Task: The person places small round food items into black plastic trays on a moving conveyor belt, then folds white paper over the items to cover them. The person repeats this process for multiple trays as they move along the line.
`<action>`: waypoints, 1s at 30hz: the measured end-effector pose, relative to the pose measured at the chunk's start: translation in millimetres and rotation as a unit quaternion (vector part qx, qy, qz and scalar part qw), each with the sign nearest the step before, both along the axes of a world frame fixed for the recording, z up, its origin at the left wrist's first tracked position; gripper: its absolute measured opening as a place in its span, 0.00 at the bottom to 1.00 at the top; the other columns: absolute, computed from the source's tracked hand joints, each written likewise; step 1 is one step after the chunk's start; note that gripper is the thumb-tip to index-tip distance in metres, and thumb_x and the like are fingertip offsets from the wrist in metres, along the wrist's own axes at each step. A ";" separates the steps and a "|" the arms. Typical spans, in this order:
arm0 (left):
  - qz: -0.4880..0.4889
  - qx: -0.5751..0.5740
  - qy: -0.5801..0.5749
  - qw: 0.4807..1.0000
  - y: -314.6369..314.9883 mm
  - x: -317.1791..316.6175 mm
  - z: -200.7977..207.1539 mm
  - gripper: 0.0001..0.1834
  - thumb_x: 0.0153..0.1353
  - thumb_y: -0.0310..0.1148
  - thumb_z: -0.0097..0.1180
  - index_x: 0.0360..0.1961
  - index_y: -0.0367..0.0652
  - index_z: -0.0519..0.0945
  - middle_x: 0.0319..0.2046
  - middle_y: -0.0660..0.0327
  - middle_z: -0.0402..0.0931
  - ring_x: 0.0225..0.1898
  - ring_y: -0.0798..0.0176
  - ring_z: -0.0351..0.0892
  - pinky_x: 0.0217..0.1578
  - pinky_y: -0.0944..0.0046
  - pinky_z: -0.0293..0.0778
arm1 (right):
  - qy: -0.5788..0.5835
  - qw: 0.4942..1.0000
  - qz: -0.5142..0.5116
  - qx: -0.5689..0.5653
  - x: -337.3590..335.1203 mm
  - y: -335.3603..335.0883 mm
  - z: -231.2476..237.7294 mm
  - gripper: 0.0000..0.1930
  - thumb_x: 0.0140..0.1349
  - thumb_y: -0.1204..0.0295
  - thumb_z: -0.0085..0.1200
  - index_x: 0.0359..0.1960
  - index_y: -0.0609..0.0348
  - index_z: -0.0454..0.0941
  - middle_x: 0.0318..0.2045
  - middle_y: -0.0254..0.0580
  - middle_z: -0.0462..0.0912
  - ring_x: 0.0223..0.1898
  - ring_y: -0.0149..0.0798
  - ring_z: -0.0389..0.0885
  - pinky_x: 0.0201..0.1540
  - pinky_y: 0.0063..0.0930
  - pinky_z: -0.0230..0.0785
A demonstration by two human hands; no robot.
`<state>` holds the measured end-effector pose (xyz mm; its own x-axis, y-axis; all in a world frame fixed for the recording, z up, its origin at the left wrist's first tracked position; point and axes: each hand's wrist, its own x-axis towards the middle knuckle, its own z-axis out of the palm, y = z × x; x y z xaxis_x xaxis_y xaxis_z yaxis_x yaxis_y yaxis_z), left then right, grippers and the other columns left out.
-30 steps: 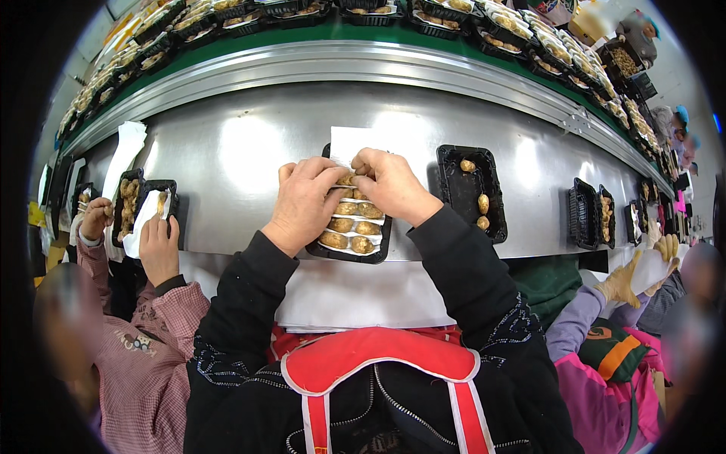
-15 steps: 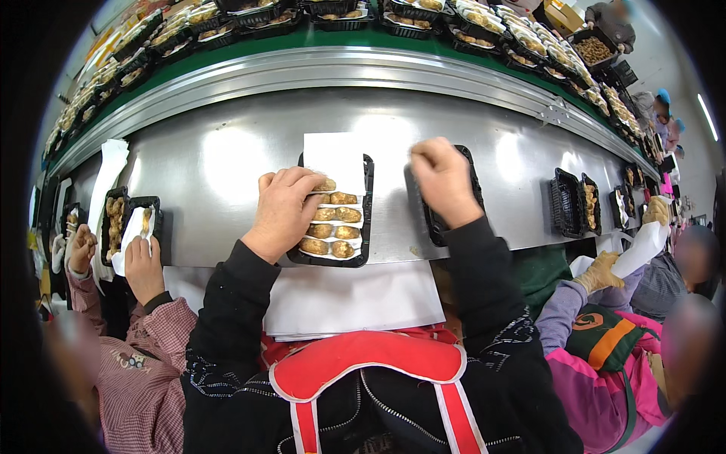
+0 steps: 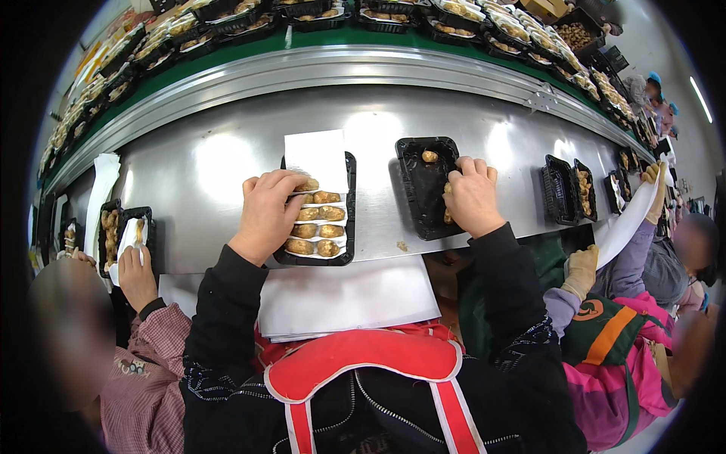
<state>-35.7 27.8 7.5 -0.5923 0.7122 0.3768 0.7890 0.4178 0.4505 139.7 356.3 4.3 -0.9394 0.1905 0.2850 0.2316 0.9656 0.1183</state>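
In front of me a black plastic tray (image 3: 351, 197) holds rows of stubby golden-brown pieces (image 3: 331, 231), tubers or mushrooms by their look, set between folds of white paper (image 3: 316, 151). My left hand (image 3: 266, 212) rests over its left side, thumb and fingers closed around a brown piece (image 3: 306, 185) at the top row. To the right, a second black tray (image 3: 414, 174) has a few loose pieces, one brown piece (image 3: 429, 157) near its far end. My right hand (image 3: 475, 198) reaches over that tray's right edge, fingers curled on a piece that is partly hidden.
White paper sheets (image 3: 348, 299) lie stacked at the table's near edge. Beyond the steel table (image 3: 227, 189), a metal rail (image 3: 318, 64) borders a green belt (image 3: 291, 36) carrying filled trays. Co-workers sit at both sides; a gloved hand (image 3: 581, 272) holds white paper. More trays (image 3: 560, 189) stand right.
My right hand, blurred above the right tray before, is now lower at its right edge with fingers in it. The left hand keeps its place on the paper-lined tray. The view has shifted slightly.
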 end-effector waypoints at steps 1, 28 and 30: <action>-0.002 -0.006 -0.009 1.000 0.1 0.3 1.5 0.12 0.61 0.27 0.59 0.47 0.47 0.83 0.47 0.63 0.82 0.50 0.59 0.78 0.55 0.57 0.61 | 0.019 1.000 0.007 0.015 -0.8 2.8 -8.2 0.06 0.49 0.72 0.59 0.29 0.59 0.84 0.46 0.40 0.80 0.51 0.49 0.73 0.54 0.43 0.60; -0.004 0.002 0.002 1.000 -0.1 -3.5 -1.0 0.10 0.60 0.30 0.61 0.44 0.48 0.82 0.41 0.65 0.81 0.45 0.58 0.78 0.52 0.54 0.61 | -0.029 0.926 0.209 -0.313 -113.8 -119.9 10.2 0.03 0.58 0.74 0.58 0.33 0.59 0.81 0.30 0.45 0.83 0.37 0.52 0.81 0.45 0.44 0.70; -0.005 -0.026 -0.012 1.000 -1.2 -5.4 0.9 0.11 0.60 0.29 0.60 0.45 0.47 0.82 0.44 0.64 0.81 0.48 0.59 0.78 0.53 0.55 0.60 | -0.032 0.922 0.209 -0.324 -113.9 -119.1 9.2 0.03 0.57 0.74 0.58 0.32 0.59 0.81 0.30 0.44 0.83 0.37 0.52 0.81 0.47 0.45 0.69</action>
